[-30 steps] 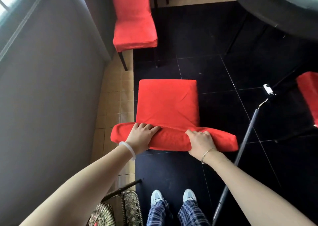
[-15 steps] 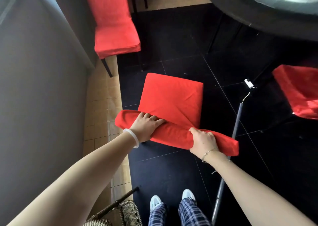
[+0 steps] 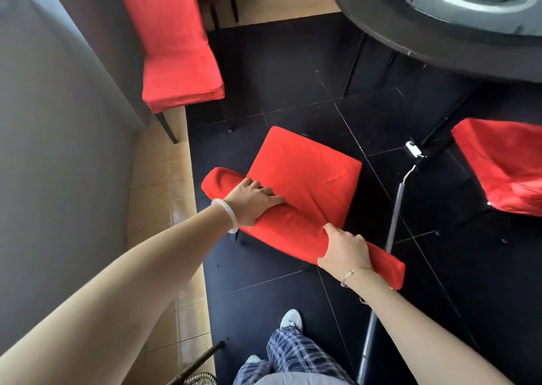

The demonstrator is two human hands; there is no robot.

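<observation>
Left hand lies over the top rail of the red-covered chair, fingers curled onto its front face, grasping. Right hand is wrapped round the same rail nearer its right end, also grasping. The chair stands on the black floor just ahead of my feet, seat angled toward the round black table. Risks: the cover is loose fabric, so a hard pull may slide my grip on the frame. The rail's right end sits just beside a metal pole, and a swing that way would likely knock it.
</observation>
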